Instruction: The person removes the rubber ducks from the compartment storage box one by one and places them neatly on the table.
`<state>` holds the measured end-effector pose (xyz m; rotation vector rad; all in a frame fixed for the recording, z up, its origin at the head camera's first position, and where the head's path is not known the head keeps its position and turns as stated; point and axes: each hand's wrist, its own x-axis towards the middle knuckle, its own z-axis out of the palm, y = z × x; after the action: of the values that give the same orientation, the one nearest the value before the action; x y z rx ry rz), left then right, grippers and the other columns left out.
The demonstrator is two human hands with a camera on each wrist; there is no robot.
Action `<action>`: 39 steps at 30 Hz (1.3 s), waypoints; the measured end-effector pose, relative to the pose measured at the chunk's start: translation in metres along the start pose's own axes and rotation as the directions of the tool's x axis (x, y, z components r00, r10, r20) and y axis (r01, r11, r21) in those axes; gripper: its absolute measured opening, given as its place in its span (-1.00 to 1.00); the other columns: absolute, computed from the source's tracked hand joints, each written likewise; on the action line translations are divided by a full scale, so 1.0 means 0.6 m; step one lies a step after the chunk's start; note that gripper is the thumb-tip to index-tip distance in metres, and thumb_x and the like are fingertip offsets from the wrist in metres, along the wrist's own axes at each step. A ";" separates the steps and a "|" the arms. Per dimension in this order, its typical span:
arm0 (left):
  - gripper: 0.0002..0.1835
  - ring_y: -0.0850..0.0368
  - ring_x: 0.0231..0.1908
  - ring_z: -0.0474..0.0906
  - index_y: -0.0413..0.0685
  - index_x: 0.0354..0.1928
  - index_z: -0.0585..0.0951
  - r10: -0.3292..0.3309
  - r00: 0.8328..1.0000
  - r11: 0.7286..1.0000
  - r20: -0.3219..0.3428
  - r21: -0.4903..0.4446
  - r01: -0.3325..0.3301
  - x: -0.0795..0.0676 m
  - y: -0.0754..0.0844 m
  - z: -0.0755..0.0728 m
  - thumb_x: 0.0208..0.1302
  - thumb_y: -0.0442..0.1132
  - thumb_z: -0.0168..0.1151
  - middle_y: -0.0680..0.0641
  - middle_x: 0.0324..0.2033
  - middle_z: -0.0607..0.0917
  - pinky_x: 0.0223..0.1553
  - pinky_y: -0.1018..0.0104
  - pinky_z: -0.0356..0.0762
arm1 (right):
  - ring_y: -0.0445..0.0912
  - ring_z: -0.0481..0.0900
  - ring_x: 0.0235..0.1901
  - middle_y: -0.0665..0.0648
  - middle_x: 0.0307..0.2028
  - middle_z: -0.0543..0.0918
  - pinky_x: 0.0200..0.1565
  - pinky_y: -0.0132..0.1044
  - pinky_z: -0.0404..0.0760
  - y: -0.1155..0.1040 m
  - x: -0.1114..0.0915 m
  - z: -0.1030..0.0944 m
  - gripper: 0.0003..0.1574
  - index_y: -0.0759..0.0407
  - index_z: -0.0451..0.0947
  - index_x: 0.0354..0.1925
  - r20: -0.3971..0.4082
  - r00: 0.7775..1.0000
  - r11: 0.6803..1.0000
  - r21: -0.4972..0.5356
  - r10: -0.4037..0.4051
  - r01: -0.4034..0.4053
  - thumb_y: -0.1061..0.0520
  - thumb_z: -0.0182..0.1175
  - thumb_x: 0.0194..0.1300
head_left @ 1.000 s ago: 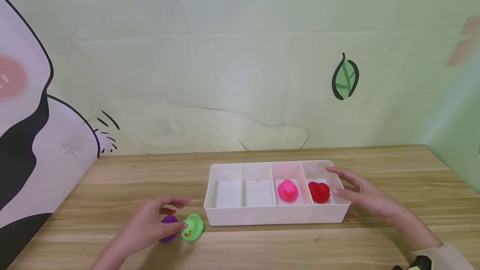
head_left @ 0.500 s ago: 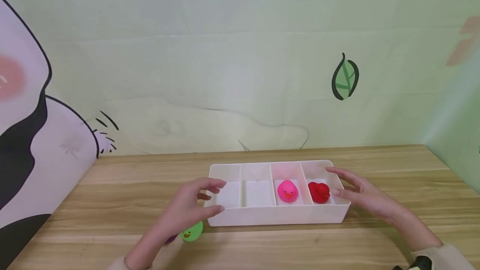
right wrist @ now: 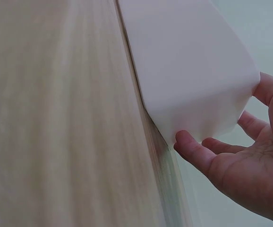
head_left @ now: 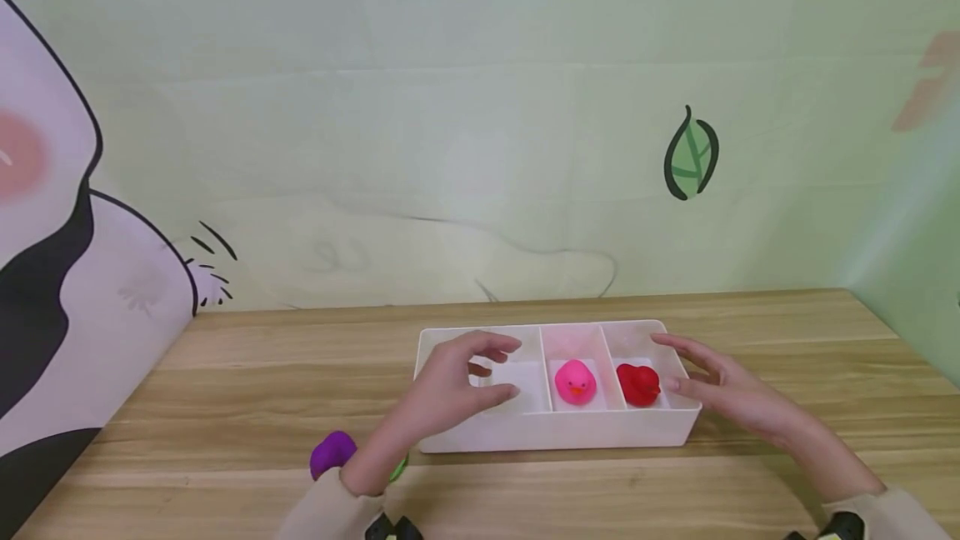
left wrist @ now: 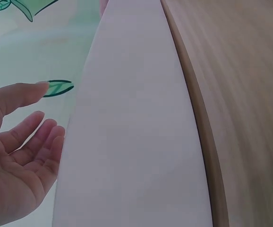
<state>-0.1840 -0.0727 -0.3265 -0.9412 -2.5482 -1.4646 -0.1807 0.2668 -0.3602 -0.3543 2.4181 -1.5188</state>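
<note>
My left hand (head_left: 450,386) hovers over the left half of a white divided box (head_left: 555,432). Its thumb and fingers are apart, with nothing between them. In the left wrist view, that hand (left wrist: 21,156) is beside the box's long front wall (left wrist: 132,123). At the box's right end, my right hand (head_left: 731,390) rests with spread fingers; in the right wrist view, its fingertips (right wrist: 186,142) touch the end wall. A pink toy duck (head_left: 576,382) sits in the third compartment from the left, a red toy duck (head_left: 637,385) in the rightmost one.
A rounded purple toy (head_left: 332,452) lies on the wooden table (head_left: 247,407) left of my left wrist. Mostly hidden behind that wrist is a green toy duck (head_left: 400,467). A backdrop (head_left: 480,140) with printed leaves rises behind the table.
My left hand has moved right and away from me, from beside the green and purple toys to over the box, carrying nothing. The right hand and the box have stayed still.
</note>
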 end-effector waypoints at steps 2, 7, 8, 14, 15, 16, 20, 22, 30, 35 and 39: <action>-0.58 -0.08 -0.15 0.53 -0.27 -0.04 0.54 0.007 1.000 1.000 0.006 -0.011 -0.007 0.009 0.002 0.009 -0.03 -0.40 0.34 -0.17 -0.14 0.62 -0.19 0.35 0.55 | 0.42 -0.18 0.28 0.33 0.37 -0.12 0.05 0.26 0.32 0.001 0.000 0.000 -0.22 0.11 0.03 0.36 0.001 1.000 1.000 0.000 -0.008 0.008 0.04 0.09 0.26; -0.58 -0.03 -0.13 0.54 -0.24 -0.03 0.54 -0.001 0.999 1.000 0.033 -0.001 0.001 0.027 0.006 0.032 -0.01 -0.40 0.33 -0.16 -0.11 0.61 -0.19 0.37 0.54 | 0.42 -0.18 0.28 0.33 0.37 -0.11 0.05 0.27 0.31 0.003 0.000 0.000 -0.23 0.10 0.04 0.36 -0.002 1.000 1.000 -0.005 -0.015 0.015 0.05 0.09 0.26; -0.58 -0.01 -0.13 0.54 -0.23 -0.03 0.55 -0.005 0.999 1.000 0.038 0.005 0.005 0.031 0.006 0.036 -0.01 -0.40 0.33 -0.15 -0.11 0.61 -0.19 0.37 0.54 | 0.42 -0.18 0.28 0.33 0.37 -0.11 0.04 0.27 0.31 0.003 0.000 0.000 -0.22 0.10 0.03 0.36 -0.004 1.000 1.000 -0.007 -0.009 0.009 0.04 0.09 0.26; -0.58 -0.02 -0.10 0.52 -0.21 -0.02 0.55 -0.051 0.994 0.999 0.093 -0.003 0.051 0.049 0.005 0.061 0.00 -0.38 0.33 -0.13 -0.09 0.60 -0.18 0.34 0.55 | 0.41 -0.19 0.28 0.33 0.37 -0.12 0.03 0.27 0.33 0.002 0.001 -0.001 -0.20 0.08 0.02 0.36 -0.003 1.000 1.000 -0.011 0.012 -0.012 0.02 0.10 0.25; -0.57 -0.04 -0.09 0.51 -0.21 -0.01 0.55 -0.059 0.993 0.998 0.106 -0.003 0.060 0.052 0.005 0.065 0.00 -0.37 0.34 -0.13 -0.08 0.60 -0.18 0.34 0.55 | 0.41 -0.19 0.28 0.33 0.37 -0.12 0.02 0.28 0.33 0.002 0.001 -0.001 -0.20 0.08 0.02 0.36 -0.003 1.000 1.000 -0.014 0.011 -0.011 0.02 0.10 0.25; -0.57 -0.04 -0.08 0.51 -0.20 -0.01 0.55 -0.067 0.991 0.998 0.119 0.002 0.068 0.055 0.004 0.068 0.00 -0.35 0.35 -0.12 -0.08 0.60 -0.18 0.34 0.55 | 0.42 -0.19 0.28 0.33 0.37 -0.12 0.02 0.28 0.33 0.002 0.001 -0.001 -0.20 0.08 0.02 0.36 -0.003 1.000 1.000 -0.016 0.012 -0.012 0.02 0.10 0.25; -0.56 -0.02 -0.06 0.49 -0.15 0.01 0.55 -0.089 0.983 0.995 0.162 0.063 0.080 0.064 0.006 0.079 0.01 -0.30 0.35 -0.08 -0.07 0.60 -0.20 0.41 0.51 | 0.42 -0.18 0.28 0.34 0.37 -0.11 0.01 0.28 0.34 0.002 0.002 -0.001 -0.20 0.08 0.02 0.36 -0.006 1.000 1.000 -0.027 0.016 -0.016 0.00 0.10 0.25; -0.57 0.01 -0.06 0.48 -0.12 0.01 0.56 -0.100 0.979 0.991 0.176 0.104 0.083 0.068 0.005 0.084 0.02 -0.29 0.34 -0.05 -0.08 0.60 -0.24 0.45 0.49 | 0.43 -0.18 0.27 0.34 0.37 -0.12 0.01 0.29 0.34 0.002 0.001 -0.001 -0.20 0.09 0.03 0.36 -0.006 1.000 1.000 -0.026 0.011 -0.011 0.01 0.10 0.25; -0.58 0.09 -0.05 0.48 -0.09 0.01 0.56 -0.125 0.970 0.963 0.207 0.259 0.069 0.085 0.008 0.099 0.03 -0.28 0.32 -0.01 -0.08 0.61 -0.23 0.47 0.46 | 0.43 -0.19 0.28 0.34 0.37 -0.12 0.03 0.30 0.30 0.001 0.001 -0.001 -0.22 0.10 0.03 0.36 -0.003 1.000 1.000 -0.015 -0.001 0.001 0.02 0.09 0.26; -0.58 0.12 -0.09 0.49 -0.10 -0.01 0.58 -0.126 0.965 0.930 0.230 0.365 0.034 0.094 0.009 0.108 0.00 -0.27 0.34 0.00 -0.12 0.62 -0.24 0.48 0.46 | 0.43 -0.17 0.27 0.35 0.37 -0.11 0.03 0.30 0.30 0.003 0.001 0.000 -0.23 0.12 0.03 0.35 -0.004 1.000 1.000 -0.018 -0.014 0.014 0.03 0.09 0.26; -0.57 0.18 -0.18 0.48 -0.09 -0.04 0.59 -0.134 0.961 0.897 0.240 0.443 0.014 0.100 0.007 0.115 -0.05 -0.28 0.37 0.01 -0.18 0.63 -0.34 0.53 0.42 | 0.43 -0.16 0.27 0.35 0.36 -0.10 0.04 0.29 0.30 0.003 0.001 0.000 -0.23 0.12 0.04 0.35 -0.001 1.000 1.000 -0.013 -0.020 0.020 0.04 0.09 0.26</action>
<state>-0.2137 0.0130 -0.3409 -1.0259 -2.9464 -0.7478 -0.1811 0.2673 -0.3622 -0.3822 2.4332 -1.5127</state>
